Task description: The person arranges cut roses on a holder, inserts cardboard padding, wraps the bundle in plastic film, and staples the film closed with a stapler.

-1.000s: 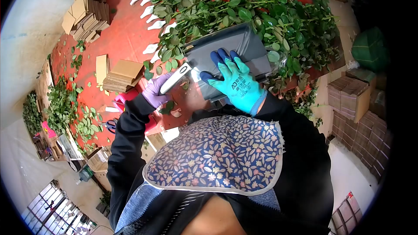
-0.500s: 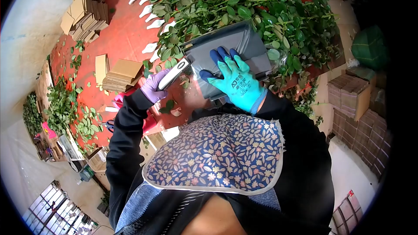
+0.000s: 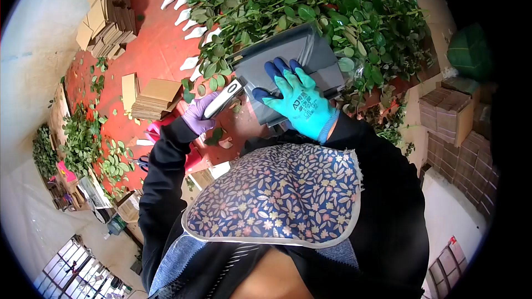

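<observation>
My left hand [image 3: 199, 115], in a purple glove, is closed around a white-and-black stapler [image 3: 223, 98]. The stapler's front end lies close to the left edge of a dark grey sheet stack [image 3: 266, 70] with clear plastic film over it; whether they touch I cannot tell. Wearing a turquoise glove with dark blue fingertips, my right hand [image 3: 302, 104] lies flat on that stack with its fingers spread. Just beyond the stack are leafy green stems [image 3: 288, 0], several with white-wrapped ends [image 3: 188, 63] pointing left.
Folded cardboard pieces [image 3: 157, 97] lie on the red tabletop [image 3: 158, 33], with a taller cardboard pile [image 3: 108, 22] farther back. Scissors [image 3: 143, 162] and loose leaves [image 3: 114, 160] are at the left. Stacked brown bundles [image 3: 460, 155] stand to the right, off the table.
The view has shifted slightly. My left hand still grips the stapler beside the grey stack, and my right hand stays flat on it; little else differs.
</observation>
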Available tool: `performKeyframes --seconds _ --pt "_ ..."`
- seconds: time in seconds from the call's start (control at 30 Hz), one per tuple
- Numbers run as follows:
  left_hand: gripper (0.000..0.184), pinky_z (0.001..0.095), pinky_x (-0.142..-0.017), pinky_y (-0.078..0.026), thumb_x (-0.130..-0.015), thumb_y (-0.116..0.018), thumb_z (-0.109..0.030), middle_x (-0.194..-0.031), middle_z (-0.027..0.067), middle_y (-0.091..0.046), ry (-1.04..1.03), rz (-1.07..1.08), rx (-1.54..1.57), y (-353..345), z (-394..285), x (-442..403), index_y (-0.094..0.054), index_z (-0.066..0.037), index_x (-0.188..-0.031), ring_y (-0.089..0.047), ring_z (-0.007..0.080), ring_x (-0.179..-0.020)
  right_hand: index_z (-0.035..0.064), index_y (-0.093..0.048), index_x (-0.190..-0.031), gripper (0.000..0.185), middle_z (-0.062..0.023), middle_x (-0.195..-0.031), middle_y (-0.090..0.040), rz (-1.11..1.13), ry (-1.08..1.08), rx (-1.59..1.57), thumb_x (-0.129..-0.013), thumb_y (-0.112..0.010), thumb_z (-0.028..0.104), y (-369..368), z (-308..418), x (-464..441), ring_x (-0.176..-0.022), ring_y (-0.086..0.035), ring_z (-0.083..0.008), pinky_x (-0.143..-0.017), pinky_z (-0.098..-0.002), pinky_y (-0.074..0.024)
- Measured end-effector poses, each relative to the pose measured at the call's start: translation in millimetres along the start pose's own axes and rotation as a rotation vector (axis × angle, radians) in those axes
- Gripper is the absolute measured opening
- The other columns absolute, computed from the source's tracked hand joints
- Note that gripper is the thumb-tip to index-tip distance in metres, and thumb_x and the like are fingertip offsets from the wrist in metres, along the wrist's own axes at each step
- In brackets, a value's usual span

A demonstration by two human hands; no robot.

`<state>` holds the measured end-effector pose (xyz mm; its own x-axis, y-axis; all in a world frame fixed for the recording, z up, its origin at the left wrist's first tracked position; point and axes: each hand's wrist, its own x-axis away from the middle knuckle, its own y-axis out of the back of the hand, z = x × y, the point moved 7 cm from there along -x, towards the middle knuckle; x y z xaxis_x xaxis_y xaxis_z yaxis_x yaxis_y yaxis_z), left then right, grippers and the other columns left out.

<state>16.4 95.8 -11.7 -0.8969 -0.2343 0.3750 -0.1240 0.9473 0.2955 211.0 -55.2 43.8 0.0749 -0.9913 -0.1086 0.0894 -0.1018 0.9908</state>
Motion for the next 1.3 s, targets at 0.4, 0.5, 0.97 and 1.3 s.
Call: performKeyframes --seconds 0.4,0.5,0.97,1.3 --pt "0.075 0.0321 -0.096 -0.045 -0.071 -0.063 0.008 -0.119 0.0107 -0.063 -0.105 -0.001 -0.061 -11 -14 -4 -0.044 -0.002 -0.143 -0.06 0.0195 -0.109 0.037 -0.055 -0.136 0.044 -0.0135 -0.142 -0.048 -0.041 0.017 0.006 -0.093 -0.047 0.027 -5 0 1 -0.135 -0.042 -0.0321 -0.118 -0.0484 -0.0214" --pt "0.076 0.0325 -0.099 -0.043 -0.071 -0.065 0.007 -0.122 0.011 -0.062 -0.096 0.075 -0.056 -15 -15 -6 -0.044 -0.002 -0.143 -0.058 0.02 -0.114 0.0345 -0.056 -0.134 0.043 -0.0143 -0.143 -0.047 0.024 0.016 -0.075 -0.093 -0.048 0.028 -11 -1 1 -0.135 -0.042 -0.0329 -0.118 -0.0484 -0.0217" --pt "0.076 0.0311 -0.093 -0.048 -0.067 -0.056 0.01 -0.118 0.0119 -0.065 -0.106 0.111 -0.056 -19 -32 -13 -0.047 -0.007 -0.14 -0.064 0.0251 -0.111 0.0193 -0.042 -0.146 0.054 -0.0213 -0.147 -0.041 -0.031 0.078 -0.165 -0.092 -0.044 0.018 1 -6 3 -0.14 -0.036 -0.038 -0.118 -0.0519 -0.0202" --pt "0.06 0.0332 -0.073 -0.051 -0.064 -0.053 0.004 -0.084 0.0162 -0.064 -0.051 0.076 -0.319 -9 -55 -30 -0.06 -0.003 -0.123 -0.065 0.0268 -0.077 0.0149 -0.034 -0.152 0.062 -0.0205 -0.147 -0.041 -0.029 0.037 -0.177 -0.09 -0.045 0.017 2 -6 0 -0.141 -0.034 -0.0372 -0.119 -0.0506 -0.0192"
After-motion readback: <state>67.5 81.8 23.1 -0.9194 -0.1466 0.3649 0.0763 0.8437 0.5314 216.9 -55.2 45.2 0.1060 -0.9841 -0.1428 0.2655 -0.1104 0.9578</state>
